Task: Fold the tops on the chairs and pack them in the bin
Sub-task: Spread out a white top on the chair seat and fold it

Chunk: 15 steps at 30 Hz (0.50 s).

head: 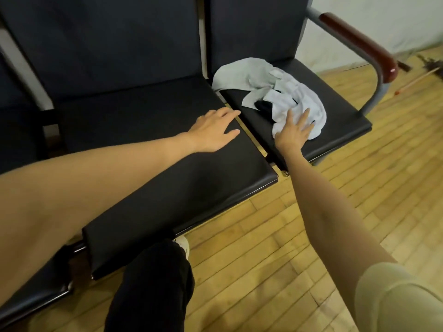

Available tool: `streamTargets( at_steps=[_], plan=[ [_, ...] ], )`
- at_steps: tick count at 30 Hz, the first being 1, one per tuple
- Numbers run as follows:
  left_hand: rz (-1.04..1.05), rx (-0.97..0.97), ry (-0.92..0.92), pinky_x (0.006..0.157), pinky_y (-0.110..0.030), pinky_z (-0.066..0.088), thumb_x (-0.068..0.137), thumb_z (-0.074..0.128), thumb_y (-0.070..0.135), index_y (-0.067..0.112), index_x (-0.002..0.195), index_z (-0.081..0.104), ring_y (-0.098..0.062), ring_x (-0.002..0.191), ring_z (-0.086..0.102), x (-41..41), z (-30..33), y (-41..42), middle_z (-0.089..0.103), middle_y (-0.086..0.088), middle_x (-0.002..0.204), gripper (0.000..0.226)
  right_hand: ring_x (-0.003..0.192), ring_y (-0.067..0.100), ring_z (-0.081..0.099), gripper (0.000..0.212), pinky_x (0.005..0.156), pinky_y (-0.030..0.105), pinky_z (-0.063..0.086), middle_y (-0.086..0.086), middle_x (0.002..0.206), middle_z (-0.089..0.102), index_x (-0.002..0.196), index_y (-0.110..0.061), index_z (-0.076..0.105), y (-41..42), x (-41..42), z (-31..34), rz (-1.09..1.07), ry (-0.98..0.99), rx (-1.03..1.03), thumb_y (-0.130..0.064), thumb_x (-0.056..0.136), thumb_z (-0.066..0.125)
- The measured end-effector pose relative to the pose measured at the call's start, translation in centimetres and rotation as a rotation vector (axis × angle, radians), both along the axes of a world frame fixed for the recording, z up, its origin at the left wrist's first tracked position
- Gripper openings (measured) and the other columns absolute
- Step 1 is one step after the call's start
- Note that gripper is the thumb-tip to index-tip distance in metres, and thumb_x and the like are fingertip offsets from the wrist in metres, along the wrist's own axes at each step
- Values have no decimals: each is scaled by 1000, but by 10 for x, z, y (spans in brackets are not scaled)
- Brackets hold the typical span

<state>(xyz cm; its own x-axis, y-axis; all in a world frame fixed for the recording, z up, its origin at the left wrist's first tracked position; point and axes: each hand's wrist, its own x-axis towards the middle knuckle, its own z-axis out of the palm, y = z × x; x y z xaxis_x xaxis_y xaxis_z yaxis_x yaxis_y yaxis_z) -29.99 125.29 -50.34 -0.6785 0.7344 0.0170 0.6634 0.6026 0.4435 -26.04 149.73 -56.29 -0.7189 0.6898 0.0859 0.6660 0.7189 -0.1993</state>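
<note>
A crumpled white top [282,92] with a dark patch in its folds lies on the right black chair seat [340,109]. My right hand [293,131] rests flat on the near edge of the top, fingers spread, gripping nothing. My left hand [213,130] lies palm down with fingers apart on the bare middle chair seat [148,130], just left of the gap between the seats. No bin is in view.
The black chairs stand in a row with high backs [107,37]. A metal armrest with a red-brown pad [359,41] bounds the right seat. Wooden floor [311,212] lies in front; my black-trousered leg [153,283] is below.
</note>
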Motion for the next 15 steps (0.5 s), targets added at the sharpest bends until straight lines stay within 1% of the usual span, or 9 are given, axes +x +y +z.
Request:
streamTargets(
  at_steps=[2, 5, 8, 10, 11, 12, 13, 14, 15],
  plan=[
    [-5, 0, -5, 112, -49, 30, 100, 40, 42, 22, 152, 23, -28, 141, 27, -11, -5, 15, 25, -1, 156, 58, 142, 52, 2, 77, 115, 51, 18, 13, 160, -14, 152, -27, 16, 21, -13, -1, -30, -15, 32, -17, 90, 61],
    [-20, -9, -15, 112, -48, 30, 100, 41, 41, 22, 152, 23, -27, 141, 27, -20, -15, 32, 25, -1, 156, 58, 140, 50, 14, 72, 111, 47, 29, 18, 159, -8, 152, -25, 18, 43, -26, -5, -63, -1, -30, -6, 92, 53],
    [-32, -23, -16, 111, -47, 28, 100, 42, 41, 22, 152, 23, -26, 141, 26, -26, -22, 40, 25, 0, 156, 59, 131, 42, 35, 56, 107, 41, 37, 26, 148, 24, 141, -7, 34, 61, -28, -9, -112, -9, -83, -1, 89, 54],
    [-24, -18, -19, 111, -48, 28, 100, 42, 41, 22, 152, 23, -26, 141, 26, -29, -22, 42, 25, 0, 156, 59, 120, 38, 48, 34, 95, 37, 43, 24, 134, 44, 124, 1, 50, 71, -25, -11, -129, 50, -128, 1, 90, 50],
    [-16, -18, -20, 111, -48, 28, 100, 43, 41, 22, 152, 23, -26, 142, 26, -30, -21, 42, 25, 0, 156, 59, 114, 36, 53, 20, 85, 34, 45, 21, 123, 53, 110, 1, 56, 72, -23, -8, -161, 138, -163, 2, 91, 48],
    [-7, -19, -22, 111, -48, 28, 100, 43, 40, 22, 152, 23, -26, 142, 26, -32, -20, 42, 25, -1, 156, 59, 109, 34, 57, 11, 75, 30, 45, 16, 108, 59, 93, -2, 57, 70, -23, -1, -207, 260, -228, 2, 92, 47],
    [1, -19, -25, 111, -48, 29, 100, 43, 40, 22, 152, 23, -27, 142, 25, -34, -18, 41, 25, -1, 156, 59, 104, 31, 60, 16, 67, 25, 42, 10, 94, 59, 81, -6, 54, 64, -24, 8, -262, 417, -295, 0, 92, 45],
    [11, -16, -33, 111, -48, 29, 100, 43, 40, 23, 152, 22, -28, 142, 25, -35, -15, 40, 25, -1, 157, 59, 99, 28, 61, 19, 63, 21, 41, 8, 87, 58, 78, -6, 55, 55, -26, 20, -301, 590, -356, -1, 93, 45],
    [27, -3, -51, 111, -48, 29, 100, 44, 40, 23, 152, 22, -28, 142, 25, -36, -11, 40, 24, -1, 157, 59, 93, 25, 61, 17, 62, 18, 40, 7, 85, 58, 84, -3, 59, 45, -30, 35, -313, 784, -421, -1, 93, 44]
  ],
)
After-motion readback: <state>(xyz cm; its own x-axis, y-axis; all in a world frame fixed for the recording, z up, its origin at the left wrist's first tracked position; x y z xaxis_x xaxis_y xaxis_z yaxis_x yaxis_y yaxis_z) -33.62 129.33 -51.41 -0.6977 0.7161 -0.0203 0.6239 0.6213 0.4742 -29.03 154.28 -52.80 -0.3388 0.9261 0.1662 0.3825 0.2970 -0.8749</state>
